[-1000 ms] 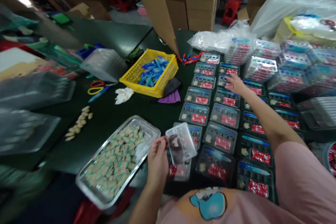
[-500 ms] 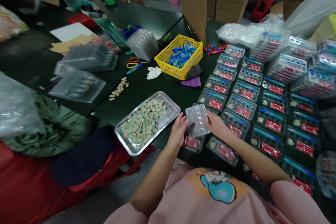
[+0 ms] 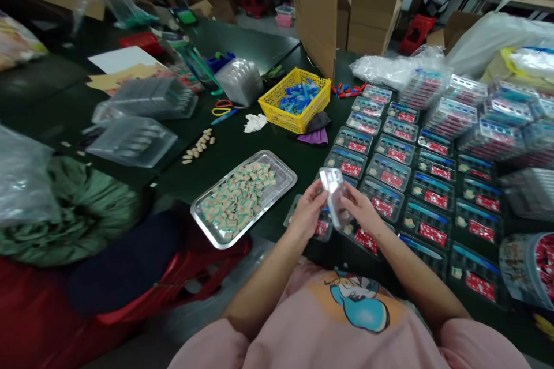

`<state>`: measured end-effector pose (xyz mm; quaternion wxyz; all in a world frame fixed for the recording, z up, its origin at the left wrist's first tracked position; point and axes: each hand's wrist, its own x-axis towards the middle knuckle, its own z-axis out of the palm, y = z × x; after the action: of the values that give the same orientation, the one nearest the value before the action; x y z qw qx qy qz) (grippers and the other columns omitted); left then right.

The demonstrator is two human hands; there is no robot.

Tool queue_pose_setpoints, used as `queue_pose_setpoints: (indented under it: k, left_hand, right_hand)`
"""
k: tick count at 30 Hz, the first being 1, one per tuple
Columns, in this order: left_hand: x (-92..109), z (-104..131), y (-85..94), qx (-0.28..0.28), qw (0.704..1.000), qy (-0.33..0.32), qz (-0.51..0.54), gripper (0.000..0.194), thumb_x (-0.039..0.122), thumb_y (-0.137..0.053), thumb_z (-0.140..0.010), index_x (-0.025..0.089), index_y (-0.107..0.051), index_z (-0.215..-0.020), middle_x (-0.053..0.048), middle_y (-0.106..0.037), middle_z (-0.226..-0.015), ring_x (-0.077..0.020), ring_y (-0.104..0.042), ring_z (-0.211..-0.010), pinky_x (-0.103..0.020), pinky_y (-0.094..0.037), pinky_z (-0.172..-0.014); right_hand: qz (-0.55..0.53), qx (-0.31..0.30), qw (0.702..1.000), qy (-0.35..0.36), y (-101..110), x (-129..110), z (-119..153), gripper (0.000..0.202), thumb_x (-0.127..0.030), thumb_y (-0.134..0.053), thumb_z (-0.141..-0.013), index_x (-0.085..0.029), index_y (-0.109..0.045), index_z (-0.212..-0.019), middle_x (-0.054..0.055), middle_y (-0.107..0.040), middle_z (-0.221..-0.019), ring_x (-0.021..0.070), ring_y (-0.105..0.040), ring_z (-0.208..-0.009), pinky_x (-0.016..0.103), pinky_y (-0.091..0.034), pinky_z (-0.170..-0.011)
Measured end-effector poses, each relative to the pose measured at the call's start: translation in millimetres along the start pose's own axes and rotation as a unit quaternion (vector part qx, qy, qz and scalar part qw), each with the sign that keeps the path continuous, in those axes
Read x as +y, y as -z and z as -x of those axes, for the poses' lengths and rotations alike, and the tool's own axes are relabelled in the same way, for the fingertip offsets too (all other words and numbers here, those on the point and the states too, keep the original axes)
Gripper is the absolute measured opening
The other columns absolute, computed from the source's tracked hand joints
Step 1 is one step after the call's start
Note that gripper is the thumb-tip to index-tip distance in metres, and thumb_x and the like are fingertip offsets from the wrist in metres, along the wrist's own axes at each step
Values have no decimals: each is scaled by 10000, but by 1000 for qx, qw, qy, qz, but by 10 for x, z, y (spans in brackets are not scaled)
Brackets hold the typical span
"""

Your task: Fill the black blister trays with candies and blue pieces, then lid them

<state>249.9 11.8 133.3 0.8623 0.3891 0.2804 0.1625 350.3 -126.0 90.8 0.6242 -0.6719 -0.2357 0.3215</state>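
Observation:
In front of my chest a clear plastic blister tray [image 3: 333,190] is tilted on edge between my two hands. My left hand [image 3: 310,209] pinches its left side, thumb and fingers together. My right hand [image 3: 360,209] grips its right side, with the fingers partly hidden behind it. Under and around the hands lie filled plastic trays [image 3: 385,177], each with a blue pen and a red card with white spots; some also show a small beige piece. Left of my hands is a silver metal tray [image 3: 283,176] of small beige and green pieces [image 3: 238,199].
A yellow basket [image 3: 270,110] of blue pens stands at the back, with scissors [image 3: 223,108] to its left. Stacks of filled trays [image 3: 493,141] rise at the right, near a tub [image 3: 515,268]. Empty plastic trays [image 3: 130,141] lie at the left.
The blister tray has turned from lying face-up to nearly edge-on. My left hand has moved from beside it to gripping its side. The view has shifted slightly.

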Motion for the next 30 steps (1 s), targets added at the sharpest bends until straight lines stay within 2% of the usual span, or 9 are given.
queue_pose_setpoints:
  k: [2,4,8,11,15,21,30]
  left_hand:
    - [-50,45,-47,-43,998,47,-10,611,336,-829,-687,271,-625,-1259,-80,-613,-1314,-245,-615,-1117,-319,-511,-847]
    - [-109,78,-69,-75,993,91,-16,707,351,-816,-700,308,-546,-1352,-92,-562,-1380,-270,-592,-1166,-338,-525,-826]
    - [-200,113,-90,-83,991,103,-35,803,318,-812,-700,333,-463,-1423,-102,-499,-1444,-268,-586,-1162,-332,-535,-790]
    - [-218,130,-102,-85,989,114,-44,838,300,-817,-696,339,-441,-1444,-109,-471,-1476,-278,-576,-1181,-348,-538,-801]
    - [-200,152,-90,-99,984,141,-40,849,300,-835,-676,337,-458,-1436,-114,-507,-1446,-294,-586,-1174,-376,-539,-815]
    - [-150,171,-81,-105,982,152,-37,806,286,-854,-646,317,-521,-1379,-123,-557,-1377,-294,-600,-1137,-363,-539,-798]
    - [-148,126,-73,-88,983,155,-41,847,300,-822,-660,291,-465,-1428,-123,-612,-1277,-277,-626,-1053,-348,-540,-728]
  right_hand:
    - [-43,-14,999,-25,-49,-30,135,785,-583,-657,-806,-221,-442,-1469,95,-558,-1411,288,-546,-1263,480,-389,-1115]
    - [-85,-40,995,-42,-69,-64,245,863,-636,-675,-771,-208,-425,-1477,113,-510,-1459,291,-502,-1315,480,-354,-1141]
    - [-135,-80,986,-51,-19,-155,378,925,-631,-742,-716,-230,-413,-1481,108,-479,-1485,285,-458,-1352,485,-301,-1168]
    - [-153,-106,981,-52,26,-217,429,903,-618,-746,-721,-237,-422,-1473,108,-516,-1437,278,-490,-1316,489,-334,-1144]
    - [-156,-124,977,-69,29,-250,474,847,-579,-747,-742,-259,-432,-1461,97,-541,-1390,262,-513,-1284,468,-385,-1107]
    - [-173,-125,974,-81,25,-242,506,825,-494,-773,-748,-278,-423,-1463,81,-541,-1392,255,-503,-1297,446,-392,-1105]
    - [-192,-121,969,-93,26,-348,518,760,-519,-738,-768,-287,-457,-1436,83,-566,-1363,252,-573,-1199,410,-503,-976]
